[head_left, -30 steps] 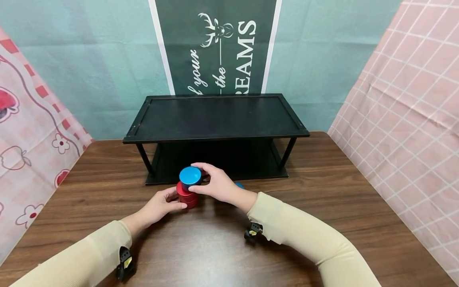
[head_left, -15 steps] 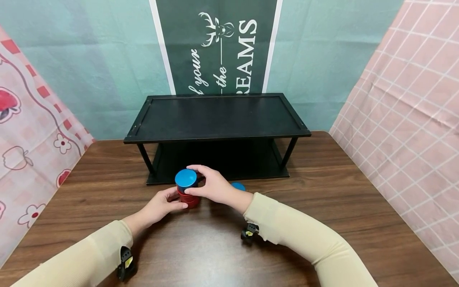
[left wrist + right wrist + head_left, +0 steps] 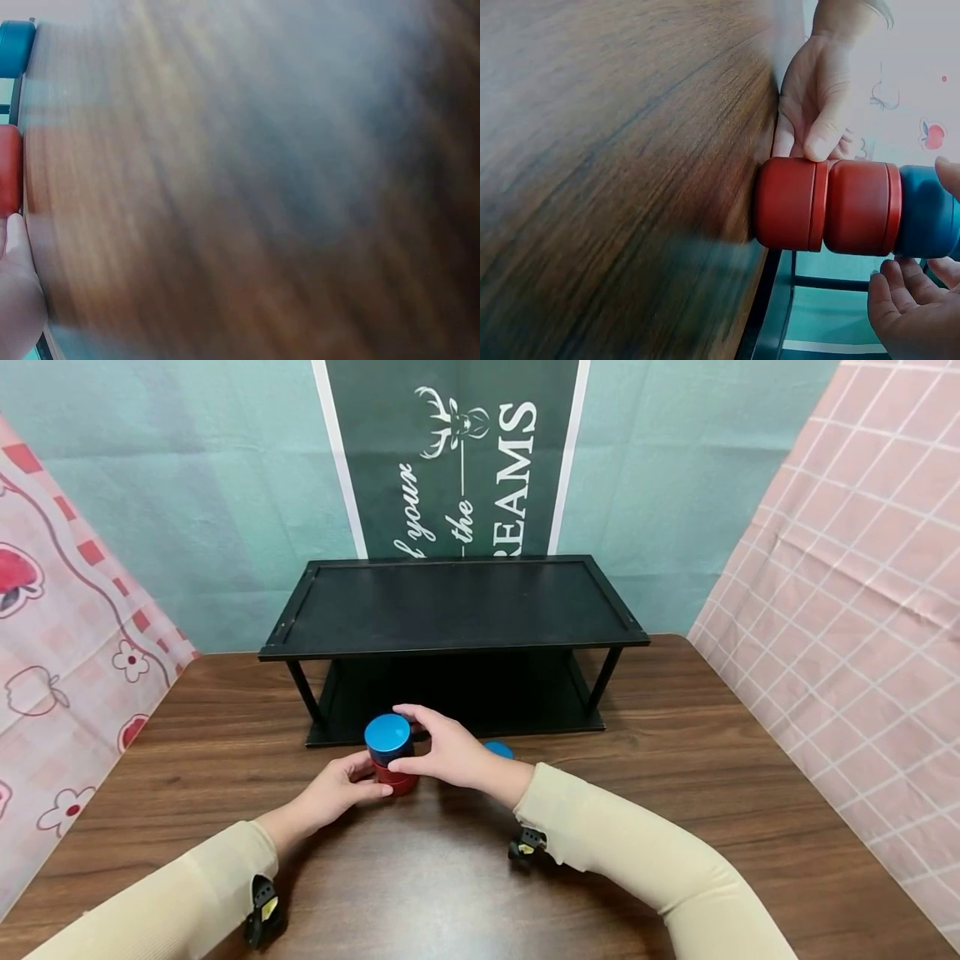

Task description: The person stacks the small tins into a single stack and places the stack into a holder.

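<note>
Two red round tins form a stack on the table; the lower red tin (image 3: 787, 202) and upper red tin (image 3: 859, 206) show fully in the right wrist view. A blue tin (image 3: 388, 735) sits on top of them. My left hand (image 3: 333, 793) holds the lower red tin, its thumb against the side near the lid seam. From the right, my right hand (image 3: 453, 752) pinches the blue tin between thumb and fingers. A second blue tin (image 3: 498, 749) stands on the table behind my right forearm, partly hidden, and the left wrist view catches part of it.
Behind the stack stands a black two-tier shelf (image 3: 457, 610) with thin posts, its lower board close to the tins. The wooden table (image 3: 450, 877) stretches out in front. Printed cloths (image 3: 840, 560) hang at the sides and back.
The blue tin in my right hand has come slightly left and down onto the red stack. More of the second blue tin now shows behind my forearm. My left hand has stayed put.
</note>
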A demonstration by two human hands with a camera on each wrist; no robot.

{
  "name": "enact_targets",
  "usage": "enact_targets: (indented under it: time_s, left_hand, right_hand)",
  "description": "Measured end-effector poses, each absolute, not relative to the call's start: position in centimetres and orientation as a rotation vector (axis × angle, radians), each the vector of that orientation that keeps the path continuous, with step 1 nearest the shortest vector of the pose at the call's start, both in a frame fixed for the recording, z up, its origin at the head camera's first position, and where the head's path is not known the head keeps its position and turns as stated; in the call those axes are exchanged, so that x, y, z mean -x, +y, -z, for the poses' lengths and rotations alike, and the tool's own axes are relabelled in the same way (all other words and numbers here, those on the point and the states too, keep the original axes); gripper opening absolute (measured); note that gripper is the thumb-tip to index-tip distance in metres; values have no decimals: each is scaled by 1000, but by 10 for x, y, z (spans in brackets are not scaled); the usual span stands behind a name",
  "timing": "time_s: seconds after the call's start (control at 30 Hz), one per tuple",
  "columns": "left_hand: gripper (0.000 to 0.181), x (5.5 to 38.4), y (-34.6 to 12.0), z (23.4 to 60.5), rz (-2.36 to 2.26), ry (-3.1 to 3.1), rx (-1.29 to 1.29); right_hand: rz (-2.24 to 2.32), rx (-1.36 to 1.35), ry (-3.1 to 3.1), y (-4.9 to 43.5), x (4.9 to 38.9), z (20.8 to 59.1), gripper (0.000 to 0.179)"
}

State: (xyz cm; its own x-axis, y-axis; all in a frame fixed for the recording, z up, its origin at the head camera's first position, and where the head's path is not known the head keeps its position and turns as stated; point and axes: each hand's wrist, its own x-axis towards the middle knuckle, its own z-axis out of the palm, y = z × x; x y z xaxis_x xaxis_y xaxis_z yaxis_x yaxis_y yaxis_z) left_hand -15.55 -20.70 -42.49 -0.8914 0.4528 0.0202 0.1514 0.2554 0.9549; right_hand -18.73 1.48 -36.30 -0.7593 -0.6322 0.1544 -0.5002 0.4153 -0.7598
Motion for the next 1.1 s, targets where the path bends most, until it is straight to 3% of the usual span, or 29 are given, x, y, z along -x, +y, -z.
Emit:
enact_targets:
  time_s: [1.1]
  left_hand:
    - [58,156,-206,425,-1643,2307,-541]
  right_hand:
    - [1265,914,2521,90,180,348,67]
